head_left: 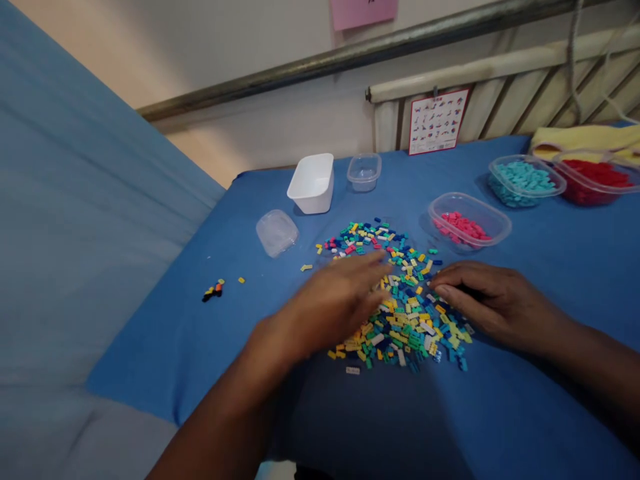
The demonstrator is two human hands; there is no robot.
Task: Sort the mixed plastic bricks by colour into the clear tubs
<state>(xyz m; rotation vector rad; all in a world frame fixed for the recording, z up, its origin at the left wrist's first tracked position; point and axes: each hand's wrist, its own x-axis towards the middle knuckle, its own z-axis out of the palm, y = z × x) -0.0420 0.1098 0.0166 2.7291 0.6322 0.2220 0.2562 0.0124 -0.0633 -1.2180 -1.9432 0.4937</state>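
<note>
Mixed yellow, green, teal, navy, white, some pink in brick pile (pixel 407 320). Plain blue on tablecloth (pixel 210 360) beneath brick pile. Beyond brick pile, plain white on opaque tub (pixel 313 183); red border, rows of small multicoloured figures on white card (pixel 437 123). To right of brick pile, hot pink, turquoise, deep red on sorted bricks (pixel 463 229), one colour per clear tub (pixel 493 223).

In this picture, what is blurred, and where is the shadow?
Head view: the left hand is smeared, probably by motion; the right hand looks clearer. Head view: a broad shadow darkens the blue cloth below the small bricks.
</note>
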